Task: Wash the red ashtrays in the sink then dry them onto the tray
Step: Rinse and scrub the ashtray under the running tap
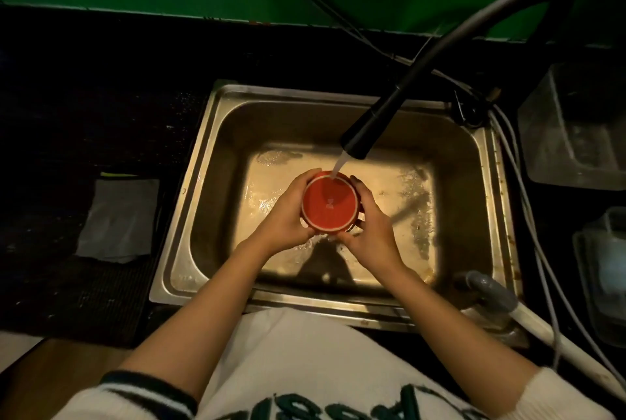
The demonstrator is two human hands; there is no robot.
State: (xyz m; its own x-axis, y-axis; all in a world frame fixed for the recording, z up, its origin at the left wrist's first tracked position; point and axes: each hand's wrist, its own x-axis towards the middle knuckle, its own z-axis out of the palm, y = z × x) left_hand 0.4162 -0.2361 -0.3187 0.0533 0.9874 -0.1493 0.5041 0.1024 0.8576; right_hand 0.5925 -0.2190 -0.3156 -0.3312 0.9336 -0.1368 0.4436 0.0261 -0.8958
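A round red ashtray [330, 204] is held bottom up over the middle of the steel sink [203, 182]. My left hand [286, 216] grips its left side with fingers curled round the rim. My right hand [369, 226] grips its right side the same way. A black pull-down tap [369, 128] hangs over the sink, and its stream of water lands on the far edge of the ashtray. The sink floor is wet.
A grey cloth [117, 219] lies on the dark counter left of the sink. Clear plastic containers [572, 135] stand on the right. Cables and a white hose [528, 202] run along the sink's right rim. A green wall is behind.
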